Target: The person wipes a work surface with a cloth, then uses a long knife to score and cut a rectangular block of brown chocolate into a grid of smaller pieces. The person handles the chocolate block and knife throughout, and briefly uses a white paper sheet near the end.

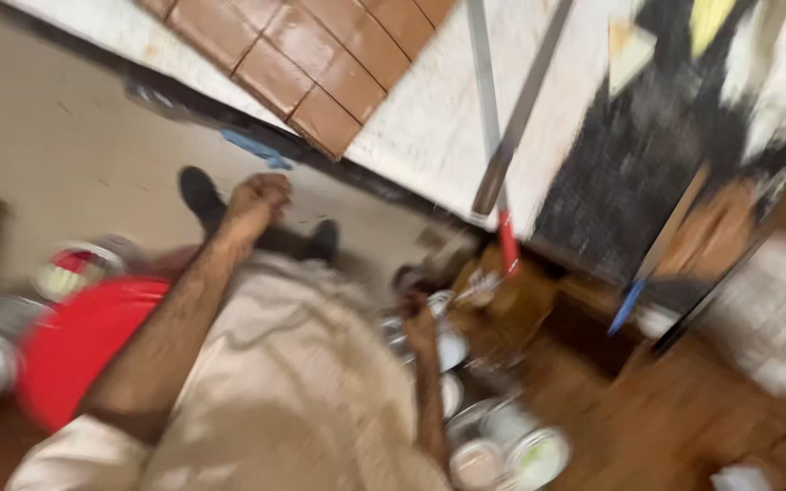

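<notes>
The whole view is blurred by motion. My left hand (261, 195) is stretched out over the pale floor, above my dark shoe (200, 195), with its fingers curled into a fist; nothing shows in it. My right hand (418, 318) reaches down among several round tins and lids (452, 347) beside my beige trouser leg (293, 364). It is touching or very close to one tin, and its grip is too smeared to read.
A red bucket (84, 345) and a small tin (75, 268) stand at the left. Brown tiles (320, 64) cover part of a whitish wall. Long poles (502, 136) and a blue-tipped stick (648, 264) lean there. Open tins (534, 455) lie on the brown floor.
</notes>
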